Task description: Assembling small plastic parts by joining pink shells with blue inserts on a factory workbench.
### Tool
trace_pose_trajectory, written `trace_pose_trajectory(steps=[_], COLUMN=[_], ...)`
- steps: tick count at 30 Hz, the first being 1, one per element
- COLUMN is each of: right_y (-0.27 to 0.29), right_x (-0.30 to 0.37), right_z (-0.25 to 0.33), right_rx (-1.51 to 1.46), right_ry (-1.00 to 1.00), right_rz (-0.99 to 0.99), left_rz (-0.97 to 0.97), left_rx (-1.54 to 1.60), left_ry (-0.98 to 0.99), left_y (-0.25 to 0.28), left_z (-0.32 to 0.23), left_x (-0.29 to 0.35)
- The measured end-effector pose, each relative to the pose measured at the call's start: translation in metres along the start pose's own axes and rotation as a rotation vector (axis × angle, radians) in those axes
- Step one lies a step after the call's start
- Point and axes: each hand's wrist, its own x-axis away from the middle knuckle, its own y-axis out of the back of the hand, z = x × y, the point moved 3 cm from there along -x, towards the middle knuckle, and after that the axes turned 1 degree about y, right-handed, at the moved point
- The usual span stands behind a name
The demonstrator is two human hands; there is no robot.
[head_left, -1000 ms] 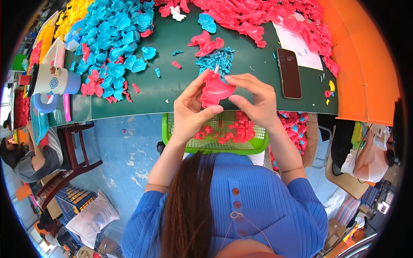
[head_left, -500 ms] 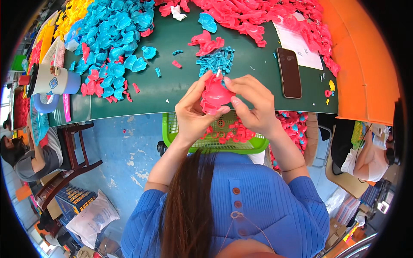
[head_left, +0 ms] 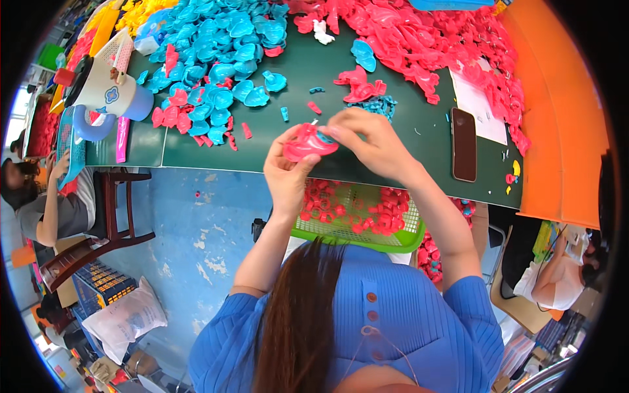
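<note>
Pink part (head_left: 306,144) has turned sideways since earlier | left hand (head_left: 285,178) pinches it between thumb and fingers | right hand (head_left: 375,143) at its blue piece (head_left: 325,137), cannot tell if pinching | green basket (head_left: 393,248) bodyward of the grip

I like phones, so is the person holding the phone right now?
No, the phone lies on the green table, to the right of the right hand.

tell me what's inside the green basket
The green mesh basket holds small red plastic pieces, some ring-shaped, with bare mesh showing between the clusters. Its far side is hidden under the green table, and whatever lies beneath the heaped pieces cannot be seen.
</note>
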Motion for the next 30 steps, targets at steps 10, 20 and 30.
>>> trace_pose_trajectory(steps=[10, 20, 30], right_y=[-0.074, -0.064, 0.014], right_x=[-0.119, -0.131, -0.009], right_z=[-0.031, -0.035, -0.005], right_rx=[0.522, 0.496, -0.583], right_ry=[0.350, 0.432, -0.296], right_rz=[-0.071, -0.044, -0.411], left_rz=[-0.208, -0.163, 0.105], left_rx=[-0.029, 0.002, 0.083], left_ry=[-0.104, -0.048, 0.184], left_y=[0.048, 0.051, 0.004], left_z=[-0.030, -0.027, -0.009], left_x=[-0.004, 0.002, 0.001])
